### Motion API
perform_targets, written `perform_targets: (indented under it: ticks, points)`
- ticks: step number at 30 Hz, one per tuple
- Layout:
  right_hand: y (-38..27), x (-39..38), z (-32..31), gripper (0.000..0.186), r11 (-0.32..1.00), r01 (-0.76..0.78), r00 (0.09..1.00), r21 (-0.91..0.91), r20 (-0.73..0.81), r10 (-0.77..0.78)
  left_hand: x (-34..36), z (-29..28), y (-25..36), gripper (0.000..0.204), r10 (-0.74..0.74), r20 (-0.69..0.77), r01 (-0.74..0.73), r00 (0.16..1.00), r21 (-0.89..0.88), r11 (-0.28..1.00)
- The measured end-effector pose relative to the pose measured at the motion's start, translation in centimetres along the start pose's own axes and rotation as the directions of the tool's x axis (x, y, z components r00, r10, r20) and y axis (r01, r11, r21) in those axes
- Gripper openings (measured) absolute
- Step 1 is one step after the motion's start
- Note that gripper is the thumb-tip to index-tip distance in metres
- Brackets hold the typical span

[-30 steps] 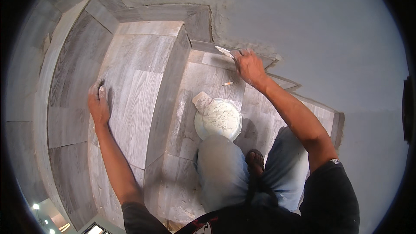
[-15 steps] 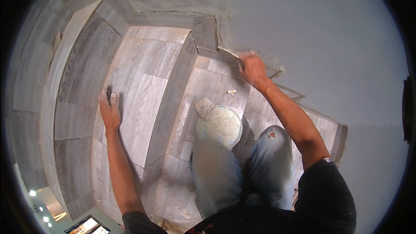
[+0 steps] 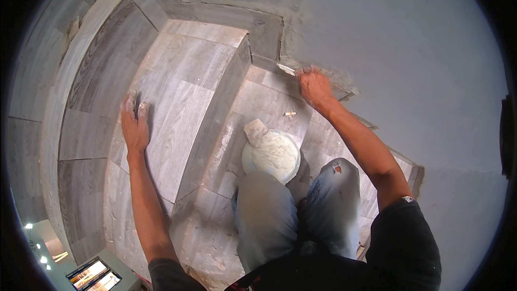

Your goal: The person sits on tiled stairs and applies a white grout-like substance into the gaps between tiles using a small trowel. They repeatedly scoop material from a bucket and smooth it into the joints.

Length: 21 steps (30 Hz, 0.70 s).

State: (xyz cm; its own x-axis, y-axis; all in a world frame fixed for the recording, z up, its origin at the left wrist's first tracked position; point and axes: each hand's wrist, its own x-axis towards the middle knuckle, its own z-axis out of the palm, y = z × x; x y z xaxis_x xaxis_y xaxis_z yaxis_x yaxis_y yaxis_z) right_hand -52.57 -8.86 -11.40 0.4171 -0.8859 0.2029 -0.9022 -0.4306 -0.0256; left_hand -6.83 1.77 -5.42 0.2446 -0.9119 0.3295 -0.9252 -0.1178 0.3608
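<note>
Two hands: left (image 3: 135, 126) flat on tiled step (image 3: 180, 102), right (image 3: 314, 87) tight around white-smeared tool (image 3: 285, 69).

Where a hand could pass around the white bucket (image 3: 245, 157)

Past the bucket's far side, a hand could slide over the floor (image 3: 264, 96), but a little white-and-orange stick (image 3: 290, 113) lies there. A pale flat block (image 3: 255, 129) pokes over its far left rim. Left of the bucket, the tall step front (image 3: 214, 124) blocks the way. The left knee (image 3: 265, 196) crowds its near side. Off to its right, the right arm (image 3: 362, 141) slants across, with the grey wall (image 3: 414, 75) past that.
</note>
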Motion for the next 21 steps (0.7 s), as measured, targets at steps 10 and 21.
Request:
perform_targets:
  ticks: [10,21]
  points:
    - [-1.2,0.9,-3.0,0.015,0.997,-0.066,0.99,0.027,-0.125,0.068,-0.2,-0.5,-0.1,0.051,-0.053,0.021,0.054,0.998,-0.012,0.998]
    - [-1.3,-0.5,-0.7,0.014,0.993,-0.098,0.992,0.064,-0.068,0.103,0.0,-0.2,0.3,0.05,-0.018,0.011,0.019,1.0,-0.035,0.999]
